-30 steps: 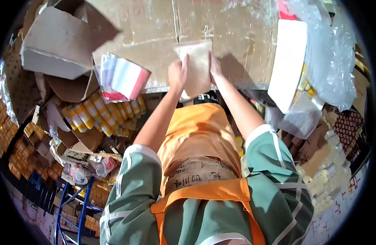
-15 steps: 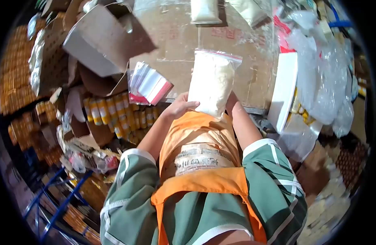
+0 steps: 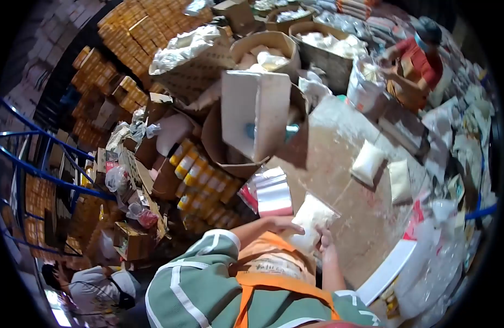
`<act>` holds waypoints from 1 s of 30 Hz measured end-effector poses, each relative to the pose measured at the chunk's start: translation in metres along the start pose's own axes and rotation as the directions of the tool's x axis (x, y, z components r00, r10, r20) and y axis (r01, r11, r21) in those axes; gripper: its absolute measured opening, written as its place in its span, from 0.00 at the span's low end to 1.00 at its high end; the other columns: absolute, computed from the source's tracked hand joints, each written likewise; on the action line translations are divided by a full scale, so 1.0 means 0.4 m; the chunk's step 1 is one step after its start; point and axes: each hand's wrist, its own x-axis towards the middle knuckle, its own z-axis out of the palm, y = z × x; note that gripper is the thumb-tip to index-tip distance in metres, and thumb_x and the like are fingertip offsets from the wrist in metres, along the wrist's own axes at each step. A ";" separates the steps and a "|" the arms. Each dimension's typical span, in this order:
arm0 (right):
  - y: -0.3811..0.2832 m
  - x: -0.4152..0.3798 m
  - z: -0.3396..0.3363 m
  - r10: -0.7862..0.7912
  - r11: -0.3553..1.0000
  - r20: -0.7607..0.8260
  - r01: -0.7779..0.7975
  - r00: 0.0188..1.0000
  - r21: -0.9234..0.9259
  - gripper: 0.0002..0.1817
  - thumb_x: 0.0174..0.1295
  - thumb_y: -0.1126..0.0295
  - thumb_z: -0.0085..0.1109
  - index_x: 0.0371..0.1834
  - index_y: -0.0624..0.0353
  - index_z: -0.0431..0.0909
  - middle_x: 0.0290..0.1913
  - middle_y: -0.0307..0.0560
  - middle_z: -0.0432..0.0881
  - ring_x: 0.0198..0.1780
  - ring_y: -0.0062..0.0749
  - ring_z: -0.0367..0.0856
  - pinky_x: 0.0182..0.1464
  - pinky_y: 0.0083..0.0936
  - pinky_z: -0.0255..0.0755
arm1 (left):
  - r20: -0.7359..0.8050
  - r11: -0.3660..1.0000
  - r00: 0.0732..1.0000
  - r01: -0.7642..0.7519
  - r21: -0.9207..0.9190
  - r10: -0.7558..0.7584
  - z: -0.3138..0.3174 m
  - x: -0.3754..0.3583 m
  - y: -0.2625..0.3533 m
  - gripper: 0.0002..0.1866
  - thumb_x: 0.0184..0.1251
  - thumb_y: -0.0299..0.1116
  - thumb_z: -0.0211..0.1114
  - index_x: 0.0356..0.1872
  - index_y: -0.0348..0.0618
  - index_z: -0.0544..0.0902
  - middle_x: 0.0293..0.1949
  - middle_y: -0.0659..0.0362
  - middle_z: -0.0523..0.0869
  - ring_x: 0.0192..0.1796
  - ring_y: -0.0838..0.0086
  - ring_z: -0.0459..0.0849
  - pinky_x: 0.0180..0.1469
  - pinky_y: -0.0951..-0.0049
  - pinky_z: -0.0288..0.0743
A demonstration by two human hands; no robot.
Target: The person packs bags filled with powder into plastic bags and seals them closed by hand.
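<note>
White powder fills the clear zip bag that I hold in both hands at the near edge of the cardboard-covered surface, just above my orange apron. My left hand grips the bag's near left side, fingers wrapped and clamped on the plastic. My right hand pinches its lower right corner, fingers together on the bag. The bag is tilted, its sealed top pointing up and to the right, and its lower end seems to rest at the surface edge, though I cannot tell whether it touches.

Just left of the bag lies a stack of empty zip bags with red strips. Further out on the surface lie two filled white bags, side by side and well apart from my hands. A white open box stands tilted at the left end of the surface, with yellow-capped bottles packed in a carton beside it. Round cardboard tubs of white bags stand behind. A white tray leans at the right, near loose clear plastic.

Another person in a red top works at the far end, and one more in grey sits at lower left.
</note>
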 end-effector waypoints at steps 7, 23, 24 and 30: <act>0.095 0.201 0.200 -0.024 0.907 -0.107 -0.023 0.994 -0.421 0.24 0.53 0.77 0.64 0.55 0.66 0.71 0.44 0.50 0.81 0.41 0.37 0.82 0.40 0.32 0.79 | -0.330 0.959 0.939 -0.181 -0.218 0.102 -0.221 -0.115 -0.057 0.34 0.62 0.33 0.67 0.68 0.47 0.62 0.61 0.55 0.73 0.61 0.67 0.73 0.61 0.66 0.69; -0.003 1.071 1.519 -0.226 0.818 0.662 0.509 0.714 -0.269 0.33 0.62 0.67 0.60 0.70 0.60 0.59 0.63 0.45 0.70 0.62 0.30 0.69 0.63 0.28 0.64 | -0.724 0.409 0.096 -0.871 0.271 0.684 -1.058 -0.948 0.646 0.34 0.69 0.44 0.57 0.71 0.42 0.57 0.66 0.54 0.68 0.67 0.65 0.66 0.67 0.63 0.62; -0.041 1.100 1.618 -0.291 0.814 0.664 0.543 0.688 -0.205 0.34 0.63 0.68 0.59 0.71 0.62 0.57 0.65 0.49 0.68 0.63 0.31 0.69 0.63 0.27 0.65 | -0.799 0.425 -0.026 -0.836 0.346 0.600 -1.064 -1.028 0.710 0.34 0.70 0.41 0.57 0.72 0.42 0.55 0.66 0.54 0.69 0.66 0.65 0.69 0.66 0.63 0.64; -0.065 1.054 1.671 -0.210 0.880 0.660 0.434 0.721 -0.194 0.25 0.63 0.68 0.57 0.62 0.64 0.65 0.52 0.52 0.79 0.50 0.36 0.81 0.54 0.29 0.75 | -0.885 0.642 -0.025 -0.680 0.356 0.464 -1.170 -1.055 0.496 0.17 0.70 0.35 0.54 0.57 0.41 0.73 0.45 0.56 0.83 0.44 0.73 0.82 0.46 0.69 0.78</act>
